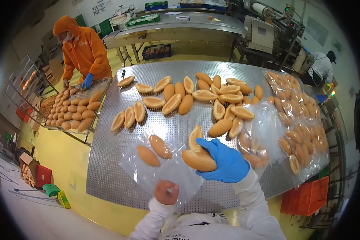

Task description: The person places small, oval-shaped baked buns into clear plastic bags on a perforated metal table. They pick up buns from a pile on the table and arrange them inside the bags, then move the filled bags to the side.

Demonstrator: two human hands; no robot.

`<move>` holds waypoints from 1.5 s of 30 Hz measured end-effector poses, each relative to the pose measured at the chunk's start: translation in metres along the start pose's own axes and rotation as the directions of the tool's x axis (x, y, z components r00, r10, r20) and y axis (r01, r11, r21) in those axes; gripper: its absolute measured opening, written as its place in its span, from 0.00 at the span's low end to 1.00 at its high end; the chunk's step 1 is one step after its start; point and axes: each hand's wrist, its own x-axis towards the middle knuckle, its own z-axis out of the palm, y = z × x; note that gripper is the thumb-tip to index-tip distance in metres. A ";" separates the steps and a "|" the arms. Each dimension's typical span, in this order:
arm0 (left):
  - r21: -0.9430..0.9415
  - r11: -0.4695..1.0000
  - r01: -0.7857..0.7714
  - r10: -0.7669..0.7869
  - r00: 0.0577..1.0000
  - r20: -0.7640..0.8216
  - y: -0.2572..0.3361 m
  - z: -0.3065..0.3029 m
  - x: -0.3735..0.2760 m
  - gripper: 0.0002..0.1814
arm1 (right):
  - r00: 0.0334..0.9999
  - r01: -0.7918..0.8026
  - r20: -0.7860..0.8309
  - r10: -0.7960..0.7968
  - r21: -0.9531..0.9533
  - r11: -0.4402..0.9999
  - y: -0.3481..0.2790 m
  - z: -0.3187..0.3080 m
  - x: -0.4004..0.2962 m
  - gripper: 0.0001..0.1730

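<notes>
My right hand (pixel 225 160), in a blue glove, holds bread rolls (pixel 199 160) above the perforated metal table; a cut face shows on the upper piece. My bare left hand (pixel 166 192) is closed on the near edge of a clear plastic bag (pixel 177 177). Two whole brown rolls (pixel 148 156) lie at the bag's far left part. Beyond my hands, many oval rolls are scattered, some with the pale cut side up (pixel 171 104), others brown side up (pixel 220 127). Loose clear bags (pixel 262 120) lie right of my gloved hand, over several rolls.
Filled bags of rolls (pixel 306 141) line the table's right side. A black-handled tool (pixel 123 73) lies at the far left corner. A co-worker in orange (pixel 87 51) handles rolls on a rack tray (pixel 72 111) at left. An orange crate (pixel 304 196) stands below right.
</notes>
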 end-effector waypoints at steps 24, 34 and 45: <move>0.456 0.526 -0.718 0.699 0.670 0.249 0.090 -0.108 0.051 0.10 | 0.980 0.053 -0.146 -0.137 -0.471 0.880 -0.125 0.030 -0.063 0.44; 0.429 0.569 -0.702 0.694 0.690 0.208 0.095 -0.101 0.045 0.09 | 0.986 0.055 -0.112 -0.126 -0.495 0.867 -0.130 0.039 -0.059 0.47; 0.407 0.578 -0.708 0.699 0.686 0.201 0.067 -0.077 0.051 0.06 | 0.981 -0.019 -0.178 -0.075 -0.475 0.880 -0.115 0.046 -0.053 0.48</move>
